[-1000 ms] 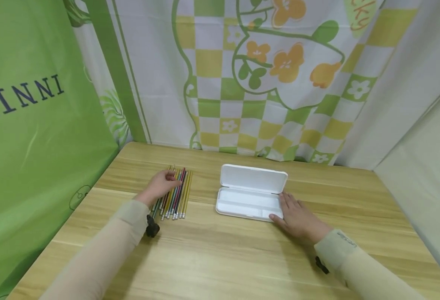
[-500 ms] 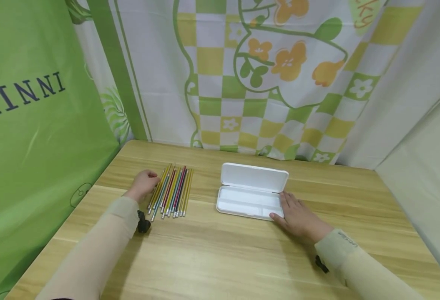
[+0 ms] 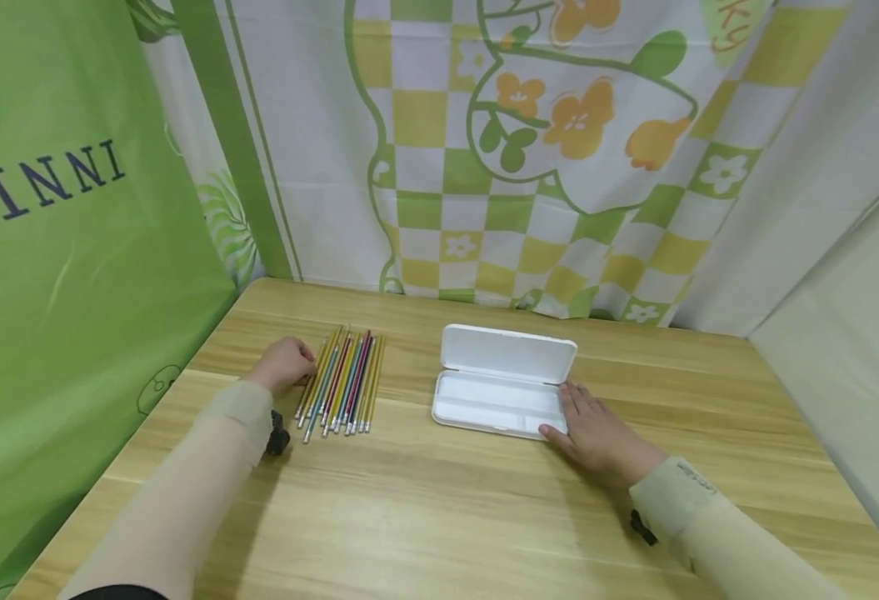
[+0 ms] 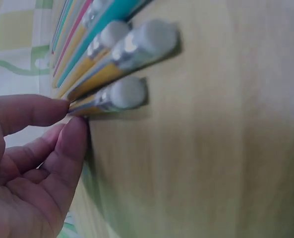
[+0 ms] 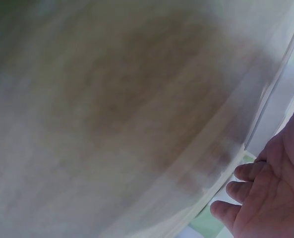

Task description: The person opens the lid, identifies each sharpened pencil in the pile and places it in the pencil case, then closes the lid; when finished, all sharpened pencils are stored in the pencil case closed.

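On the wooden table (image 3: 439, 517), 2 hands work at a row of pencils and a white case.
Left hand (image 3: 283, 364) has slid off the pencils (image 3: 342, 382) to their left edge, fingertips (image 4: 70, 136) pinching the outermost one; right hand (image 3: 596, 435) stays flat, fingers relaxed, against the right end of the open pencil case (image 3: 501, 382). Green curtain (image 3: 72, 250) reads "INNI".

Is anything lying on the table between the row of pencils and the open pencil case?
Nothing visible. The pencils and the open white pencil case are separated by bare wooden table. The left hand touches the outermost pencil; the right hand rests at the case's right end.
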`<state>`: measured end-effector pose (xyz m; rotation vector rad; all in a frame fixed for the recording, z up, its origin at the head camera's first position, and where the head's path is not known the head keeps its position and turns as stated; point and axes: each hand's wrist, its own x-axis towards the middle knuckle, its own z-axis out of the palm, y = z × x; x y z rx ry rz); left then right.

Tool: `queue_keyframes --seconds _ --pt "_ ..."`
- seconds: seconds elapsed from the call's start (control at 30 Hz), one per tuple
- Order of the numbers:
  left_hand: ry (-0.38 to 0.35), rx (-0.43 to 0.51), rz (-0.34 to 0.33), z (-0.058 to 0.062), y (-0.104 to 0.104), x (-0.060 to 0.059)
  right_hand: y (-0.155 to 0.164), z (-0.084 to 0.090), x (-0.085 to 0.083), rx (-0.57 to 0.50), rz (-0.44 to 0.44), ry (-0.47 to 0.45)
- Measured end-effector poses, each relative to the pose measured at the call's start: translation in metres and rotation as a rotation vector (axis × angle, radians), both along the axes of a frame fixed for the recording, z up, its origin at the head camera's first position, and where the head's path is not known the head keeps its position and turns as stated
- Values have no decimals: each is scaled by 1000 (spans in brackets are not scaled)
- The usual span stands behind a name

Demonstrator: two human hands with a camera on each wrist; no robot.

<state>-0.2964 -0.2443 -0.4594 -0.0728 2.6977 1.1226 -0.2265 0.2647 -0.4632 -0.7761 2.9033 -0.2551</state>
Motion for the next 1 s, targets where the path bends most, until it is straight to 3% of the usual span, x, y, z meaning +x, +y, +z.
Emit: queue_keyframes --seconds 0.27,0.43,0.53,0.7,0.83,1.0 --pt "-98 -148 -20 9 4 -7 3 -1 0 -38 -1 -12" --pt "-146 -82 31 6 4 -11 4 -2 -1 -20 -3 -29" --pt "-173 66 78 3 -2 -10 4 -2 -2 -14 -3 -42" --pt "-235 396 110 0 -16 -5 4 1 -2 -16 2 -36" --pt "-252 561 95 1 -21 -1 5 0 -2 -14 15 -20" --pt "-222 705 24 9 -18 -3 4 0 -3 -10 13 -27"
